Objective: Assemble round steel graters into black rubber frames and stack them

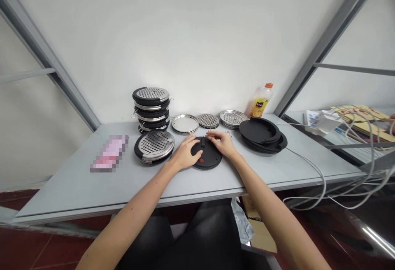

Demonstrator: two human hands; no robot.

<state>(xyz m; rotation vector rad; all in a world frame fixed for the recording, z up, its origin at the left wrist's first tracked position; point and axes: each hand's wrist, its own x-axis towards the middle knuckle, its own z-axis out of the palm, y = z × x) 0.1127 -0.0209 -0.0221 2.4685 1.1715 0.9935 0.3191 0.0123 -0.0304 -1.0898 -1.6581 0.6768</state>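
A round black disc (pixel 207 157) with a small red dot and a black tab lies flat on the grey table (pixel 92 179) in front of me. My left hand (pixel 187 151) rests on its left edge, fingers curled over the rim. My right hand (pixel 222 142) touches its upper right edge, fingertips near the tab. Just left of the disc sits an assembled black unit with a perforated metal lid (pixel 154 145).
A stack of assembled units (pixel 151 107) stands at the back. Metal plates (pixel 185 123) and perforated lids (pixel 233 118) lie along the wall. Black discs (pixel 261 134) are piled at right, beside a juice bottle (pixel 261 100). White cables (pixel 311 167) trail off the right edge.
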